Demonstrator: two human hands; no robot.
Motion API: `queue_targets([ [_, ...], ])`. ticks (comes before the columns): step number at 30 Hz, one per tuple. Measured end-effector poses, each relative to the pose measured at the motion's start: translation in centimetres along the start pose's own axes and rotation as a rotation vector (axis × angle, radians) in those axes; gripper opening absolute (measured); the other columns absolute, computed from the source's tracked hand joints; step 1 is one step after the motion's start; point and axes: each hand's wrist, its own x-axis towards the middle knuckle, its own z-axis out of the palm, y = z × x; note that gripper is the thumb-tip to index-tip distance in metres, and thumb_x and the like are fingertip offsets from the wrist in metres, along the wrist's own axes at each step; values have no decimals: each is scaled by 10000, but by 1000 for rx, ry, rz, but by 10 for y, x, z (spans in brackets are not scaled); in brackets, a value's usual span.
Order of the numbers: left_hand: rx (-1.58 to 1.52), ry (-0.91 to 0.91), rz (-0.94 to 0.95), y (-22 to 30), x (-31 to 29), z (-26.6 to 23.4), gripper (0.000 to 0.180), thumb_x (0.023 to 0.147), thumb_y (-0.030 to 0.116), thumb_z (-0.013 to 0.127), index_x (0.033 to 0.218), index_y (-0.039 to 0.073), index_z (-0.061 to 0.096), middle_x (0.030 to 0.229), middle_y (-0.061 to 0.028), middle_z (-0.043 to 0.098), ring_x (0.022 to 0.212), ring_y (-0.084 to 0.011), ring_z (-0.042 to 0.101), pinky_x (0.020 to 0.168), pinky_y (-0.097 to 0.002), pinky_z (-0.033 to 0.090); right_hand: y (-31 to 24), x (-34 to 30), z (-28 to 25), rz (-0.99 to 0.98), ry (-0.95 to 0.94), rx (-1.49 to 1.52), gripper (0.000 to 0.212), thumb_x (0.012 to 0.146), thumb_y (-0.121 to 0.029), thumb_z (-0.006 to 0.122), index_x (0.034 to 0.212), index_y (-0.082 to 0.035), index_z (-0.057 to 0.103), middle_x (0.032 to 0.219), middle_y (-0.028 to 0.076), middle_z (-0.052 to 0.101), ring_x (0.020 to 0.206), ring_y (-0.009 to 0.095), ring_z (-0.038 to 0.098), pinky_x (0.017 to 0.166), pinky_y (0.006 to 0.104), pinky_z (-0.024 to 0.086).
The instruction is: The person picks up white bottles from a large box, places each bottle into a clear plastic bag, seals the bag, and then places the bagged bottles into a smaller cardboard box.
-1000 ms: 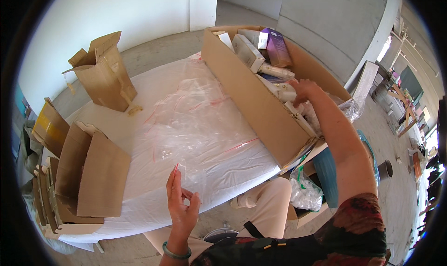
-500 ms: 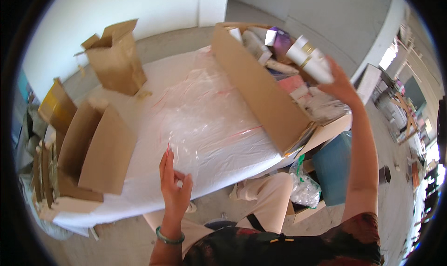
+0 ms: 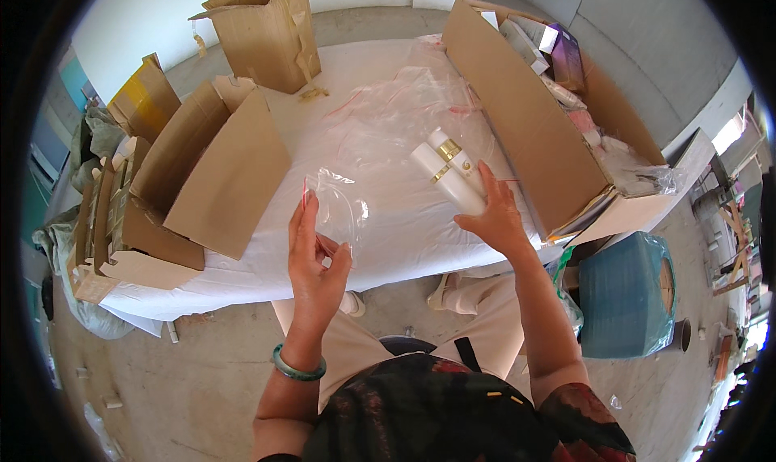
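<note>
Two white cosmetic bottles (image 3: pixel 449 169) with gold bands lie side by side in the grip of my right hand (image 3: pixel 495 219), over the white-covered table. My left hand (image 3: pixel 314 252), with a green bangle on its wrist, pinches a clear zip bag (image 3: pixel 339 211) by its red-lined edge. The bag hangs to the right of the fingers, and its mouth is hard to make out. More clear zip bags (image 3: pixel 396 110) with red strips lie spread on the table beyond both hands.
At the right, a long carton (image 3: pixel 525 122) holds a purple box (image 3: pixel 567 62) and other packages. Open cartons (image 3: pixel 230 167) stand along the left, with a tall carton (image 3: pixel 267 46) behind. A blue wrapped bundle (image 3: pixel 626 296) sits on the floor at the right.
My right hand has brought the two bottles from above the long carton leftward and nearer, over the table. My left hand still holds the bag. The whole view has shifted.
</note>
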Motion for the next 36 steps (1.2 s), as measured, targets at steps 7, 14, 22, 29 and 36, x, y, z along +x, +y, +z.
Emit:
queue_targets([
  [7,16,-17,-1,-8,-7,6,731,707,-127,560,1391,45,368,1433,-152,344,654,-74,504,632,-215,447,10,19,24,25,30,-186,971,634,-272,765,1447,-197,240,1276,186,388,1198,373,369,960,514,382],
  [14,4,-34,-60,-7,-8,3,745,706,-150,526,1404,48,357,1437,-146,334,683,-65,509,638,-210,455,20,21,36,-256,242,-361,699,705,-244,749,1329,-150,449,1341,167,375,1262,342,344,981,501,358],
  [22,-97,-57,-176,6,-10,-1,701,723,-131,550,1384,23,372,1411,-140,371,698,-76,515,649,-225,465,-13,47,55,-281,45,-121,469,743,-180,694,1180,-95,547,1135,108,540,1087,291,493,910,443,399],
  [29,-282,-11,-364,8,-3,-10,648,758,-105,527,1377,16,378,1331,-80,431,715,-72,506,629,-224,477,-31,31,69,-225,-54,-254,508,741,-137,686,1222,-107,525,1109,114,565,1022,281,547,856,387,451],
  [36,-67,17,-177,7,-11,-7,671,724,-108,576,1360,7,399,1334,-147,425,644,-72,504,610,-228,471,-47,10,10,-70,-342,1110,450,809,-117,671,1224,-46,511,1149,55,601,1065,152,556,931,313,424],
])
